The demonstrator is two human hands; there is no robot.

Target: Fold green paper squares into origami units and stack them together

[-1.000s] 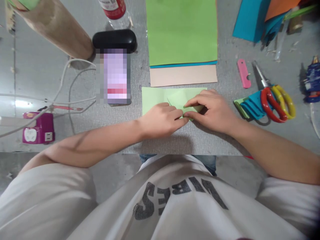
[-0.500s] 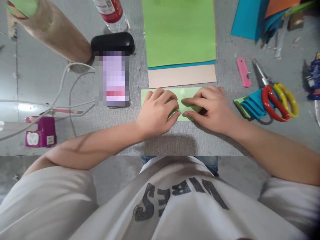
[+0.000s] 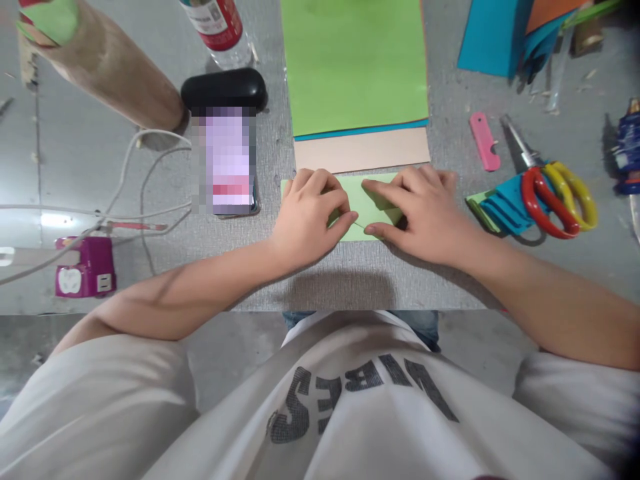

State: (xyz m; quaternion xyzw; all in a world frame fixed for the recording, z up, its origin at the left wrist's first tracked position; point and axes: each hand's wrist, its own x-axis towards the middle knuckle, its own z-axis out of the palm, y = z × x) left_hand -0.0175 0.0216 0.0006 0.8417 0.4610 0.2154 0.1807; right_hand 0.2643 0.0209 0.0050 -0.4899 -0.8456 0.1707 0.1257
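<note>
A light green strip of paper [image 3: 357, 193] lies on the table in front of me, with a crease or flap edge running between my two thumbs. My left hand [image 3: 314, 217] rests on its left part. Its fingers are curled, and the thumb meets the index finger at the paper. Over the right part of the strip lies my right hand [image 3: 423, 213], with the index finger stretched out and the thumb apart from it, both touching the paper. Part of the strip is hidden under each hand.
Beyond the strip lies a stack of coloured sheets [image 3: 357, 67]. On the right are scissors [image 3: 550, 203], folded blue pieces [image 3: 507, 210] and a pink cutter [image 3: 484, 141]. To the left stand a phone [image 3: 227, 160], a black case [image 3: 225, 90], a bottle [image 3: 220, 30], cables and a purple charger [image 3: 85, 267].
My left thumb and index finger have shifted slightly left and up along the strip. The right hand stays nearly in place. The whole view has moved a little.
</note>
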